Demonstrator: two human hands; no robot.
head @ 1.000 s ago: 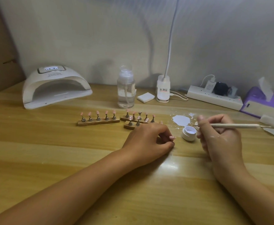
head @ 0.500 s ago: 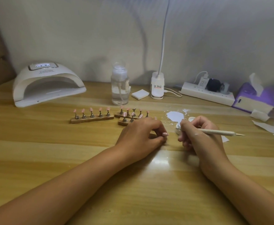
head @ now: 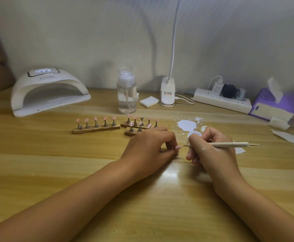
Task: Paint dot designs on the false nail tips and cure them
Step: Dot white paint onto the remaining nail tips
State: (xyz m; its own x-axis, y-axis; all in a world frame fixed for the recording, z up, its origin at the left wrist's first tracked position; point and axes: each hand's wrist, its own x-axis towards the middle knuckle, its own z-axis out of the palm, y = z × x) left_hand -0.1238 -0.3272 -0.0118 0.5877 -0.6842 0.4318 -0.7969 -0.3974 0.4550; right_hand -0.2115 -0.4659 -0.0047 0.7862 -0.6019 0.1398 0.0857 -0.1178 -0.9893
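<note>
Wooden desk (head: 38, 163) w/ streaky grain, pushed up against a plain pale wall (head: 90, 41). Back row, L to R:
- white UV nail lamp (head: 48, 91) w/ its display lit
- pump bottle (head: 126, 95) mostly full of clear liquid
- small stack of white pads (head: 149, 101)
- clip base of a desk lamp (head: 167, 92)
- power strip (head: 221, 100) w/ plugs in it
- purple tissue box (head: 273, 105) w/ a tissue poking out the top

Paper scraps (head: 291, 137) lie near the R edge. Mid-desk there's a splat of white paint (head: 186, 125) straight on the wood. Just in front of it sits a little white pot (head: 194, 133), open, whitish stuff inside, half hidden behind the right hand (head: 210, 151).

Three wooden holders. The long strip (head: 96, 129) carries five plain pink tips. The middle strip (head: 135, 126) and front strip (head: 129, 133) sit just behind the left hand (head: 149, 145), and some tips there have white dots.

Left hand rests on the desk, fingers curled in, pinching a pink nail tip (head: 177, 147) w/ white dots on it. Right hand's fingers are bunched round a dotting pen (head: 230, 144), held like a pencil. Its metal point is right next to that tip, can't tell if it's actually touching.
</note>
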